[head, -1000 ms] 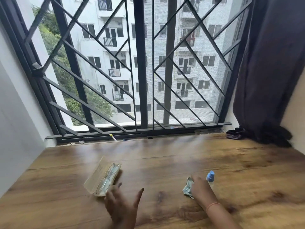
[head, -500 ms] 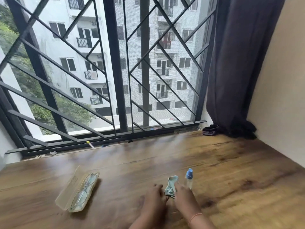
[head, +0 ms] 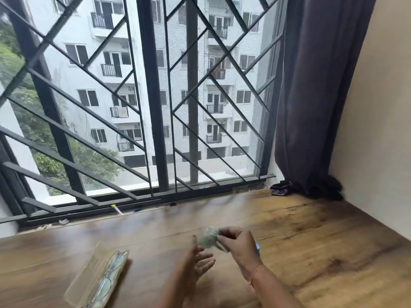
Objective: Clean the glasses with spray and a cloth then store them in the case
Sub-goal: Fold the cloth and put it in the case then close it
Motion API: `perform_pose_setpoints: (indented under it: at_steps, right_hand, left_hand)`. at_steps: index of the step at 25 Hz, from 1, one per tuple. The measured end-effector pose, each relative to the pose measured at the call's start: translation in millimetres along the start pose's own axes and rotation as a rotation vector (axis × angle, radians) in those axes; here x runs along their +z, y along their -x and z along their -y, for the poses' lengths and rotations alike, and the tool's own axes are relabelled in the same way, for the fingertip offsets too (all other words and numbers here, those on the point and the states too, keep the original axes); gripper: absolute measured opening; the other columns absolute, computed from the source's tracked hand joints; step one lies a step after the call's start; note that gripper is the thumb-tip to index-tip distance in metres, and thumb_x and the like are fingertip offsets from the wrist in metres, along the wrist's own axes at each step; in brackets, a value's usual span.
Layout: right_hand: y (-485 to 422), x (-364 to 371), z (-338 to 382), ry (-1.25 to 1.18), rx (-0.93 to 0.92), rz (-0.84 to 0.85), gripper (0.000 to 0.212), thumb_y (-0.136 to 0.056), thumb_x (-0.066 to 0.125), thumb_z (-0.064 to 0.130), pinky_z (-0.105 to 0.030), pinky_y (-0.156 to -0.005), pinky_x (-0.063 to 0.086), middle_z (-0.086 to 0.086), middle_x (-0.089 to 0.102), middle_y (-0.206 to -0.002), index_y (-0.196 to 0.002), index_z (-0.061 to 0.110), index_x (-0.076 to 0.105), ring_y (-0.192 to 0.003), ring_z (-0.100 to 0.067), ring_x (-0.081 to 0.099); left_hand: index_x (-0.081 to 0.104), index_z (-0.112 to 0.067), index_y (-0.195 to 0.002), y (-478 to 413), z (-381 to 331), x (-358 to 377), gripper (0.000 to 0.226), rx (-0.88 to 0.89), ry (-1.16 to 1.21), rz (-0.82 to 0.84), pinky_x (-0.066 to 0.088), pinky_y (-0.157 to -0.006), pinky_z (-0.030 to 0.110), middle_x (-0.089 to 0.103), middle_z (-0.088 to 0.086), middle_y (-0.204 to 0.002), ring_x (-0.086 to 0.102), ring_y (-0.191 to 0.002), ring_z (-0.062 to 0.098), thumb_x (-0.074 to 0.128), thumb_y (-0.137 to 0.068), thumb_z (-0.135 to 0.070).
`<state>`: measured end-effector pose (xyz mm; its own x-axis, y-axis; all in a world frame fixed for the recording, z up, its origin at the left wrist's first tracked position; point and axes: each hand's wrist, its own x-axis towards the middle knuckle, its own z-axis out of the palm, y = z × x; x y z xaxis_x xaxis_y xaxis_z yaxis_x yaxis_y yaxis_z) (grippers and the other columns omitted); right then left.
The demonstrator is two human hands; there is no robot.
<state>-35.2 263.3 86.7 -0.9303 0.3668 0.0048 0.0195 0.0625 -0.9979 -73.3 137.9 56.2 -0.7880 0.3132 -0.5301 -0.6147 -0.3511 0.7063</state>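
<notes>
Cloth [head: 208,237] lifted off wood-grain table [head: 311,252] since earlier, crumpled, pale green, pinched by right hand [head: 239,243], right of translucent oblong case [head: 89,278], left hand [head: 198,261] spread flat between, apparently empty

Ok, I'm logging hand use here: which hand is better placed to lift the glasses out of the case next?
Probably the left hand: it is open, holds nothing, and is on the side of the glasses in the open case. The right hand pinches the cloth.
</notes>
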Motion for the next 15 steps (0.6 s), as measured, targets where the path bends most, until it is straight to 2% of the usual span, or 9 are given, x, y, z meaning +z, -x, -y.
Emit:
perform_pose_setpoints:
  at_steps: [2, 4, 6, 7, 10, 12, 15]
  right_hand:
    - [-7.5, 8.3, 27.9, -0.216, 0.036, 0.075, 0.015, -0.078, 0.062, -0.011, -0.026, -0.063, 0.054, -0.012, 0.070, -0.069, -0.076, 0.002, 0.071, -0.065, -0.020, 0.064]
    - [-9.0, 13.0, 52.2, -0.322, 0.057, 0.140, 0.009, -0.078, 0.060, -0.011, -0.026, -0.058, 0.054, -0.015, 0.069, -0.069, -0.080, -0.006, 0.068, -0.061, -0.022, 0.063]
    - [-8.4, 13.1, 65.6, -0.344, 0.069, 0.164, 0.009, -0.079, 0.060, -0.008, -0.027, -0.054, 0.050, -0.014, 0.068, -0.069, -0.081, -0.006, 0.068, -0.060, -0.021, 0.062]
    - [-9.2, 13.1, 69.0, -0.362, 0.089, 0.172, 0.009, -0.080, 0.059, -0.006, -0.028, -0.054, 0.049, -0.015, 0.068, -0.070, -0.084, -0.007, 0.067, -0.060, -0.020, 0.061]
    - [-13.4, 12.3, 74.6, -0.476, 0.177, 0.186, 0.016, -0.082, 0.057, -0.001, -0.028, -0.055, 0.048, -0.017, 0.066, -0.073, -0.093, -0.010, 0.064, -0.058, -0.021, 0.060]
    - [-14.1, 12.8, 79.3, -0.553, 0.256, 0.223, 0.015, -0.085, 0.053, 0.003, -0.031, -0.056, 0.050, -0.016, 0.066, -0.071, -0.091, -0.006, 0.065, -0.057, -0.022, 0.060]
    - [-12.2, 12.1, 85.7, -0.561, 0.333, 0.298, 0.017, -0.087, 0.051, 0.004, -0.031, -0.053, 0.054, -0.018, 0.068, -0.074, -0.085, -0.003, 0.066, -0.060, -0.024, 0.064]
  left_hand:
    - [0.052, 0.012, -0.098, 8.5, -29.4, -4.7, 0.063, -0.054, 0.146, 0.123, 0.059, -0.054, 0.038, 0.064, 0.031, -0.090, 0.066, -0.074, 0.039, 0.046, -0.089, -0.049]
    - [0.057, 0.011, -0.096, 25.7, -57.6, -2.4, 0.044, 0.042, 0.190, 0.214, 0.059, -0.053, 0.033, 0.069, 0.025, -0.079, 0.069, -0.062, 0.030, 0.057, -0.084, -0.031]
    - [0.063, 0.006, -0.095, 36.9, -77.9, 3.5, 0.017, 0.198, 0.037, 0.205, 0.054, -0.047, 0.023, 0.069, 0.018, -0.073, 0.066, -0.054, 0.021, 0.058, -0.082, -0.004]
    - [0.067, 0.004, -0.092, 40.1, -85.5, 5.3, 0.014, 0.288, -0.064, 0.193, 0.051, -0.049, 0.023, 0.068, 0.017, -0.075, 0.063, -0.057, 0.021, 0.059, -0.080, 0.004]
    - [0.074, -0.002, -0.077, 49.7, -99.2, 11.2, 0.013, 0.468, -0.265, 0.156, 0.043, -0.059, 0.027, 0.063, 0.016, -0.073, 0.055, -0.063, 0.023, 0.064, -0.070, 0.004]
    - [0.074, -0.007, -0.070, 54.5, -106.0, 13.3, 0.014, 0.504, -0.282, 0.076, 0.048, -0.060, 0.027, 0.065, 0.011, -0.068, 0.059, -0.062, 0.020, 0.065, -0.075, 0.003]
    - [0.073, -0.007, -0.069, 60.9, -113.2, 14.0, 0.007, 0.565, -0.292, 0.043, 0.053, -0.073, 0.033, 0.070, 0.012, -0.077, 0.065, -0.077, 0.022, 0.071, -0.076, -0.007]
